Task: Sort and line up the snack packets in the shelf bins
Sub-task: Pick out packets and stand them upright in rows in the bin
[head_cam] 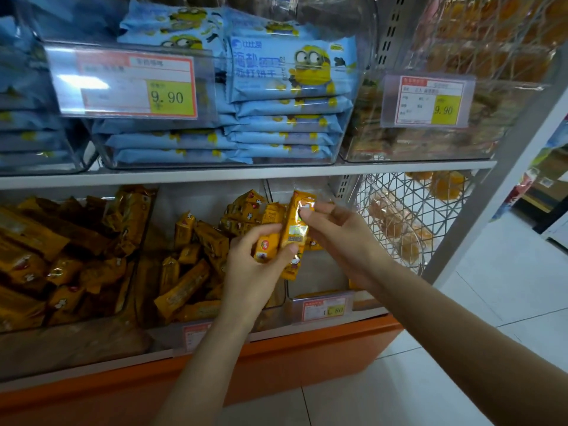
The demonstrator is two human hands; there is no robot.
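Note:
My left hand (255, 265) grips two long yellow snack packets (269, 238) upright in front of the lower clear bin (319, 284). My right hand (335, 232) pinches the upper end of the taller yellow packet (296, 226). Both hands are over the gap between the middle and right lower bins. Several more yellow packets (196, 259) lie jumbled in the middle lower bin, and a heap of them (55, 253) fills the left one.
The upper shelf holds clear bins of stacked blue cracker packets (285, 96) with price tags (135, 84). A wire basket (408, 222) with orange packs hangs at the right. The orange shelf base (276, 355) and white tiled floor lie below.

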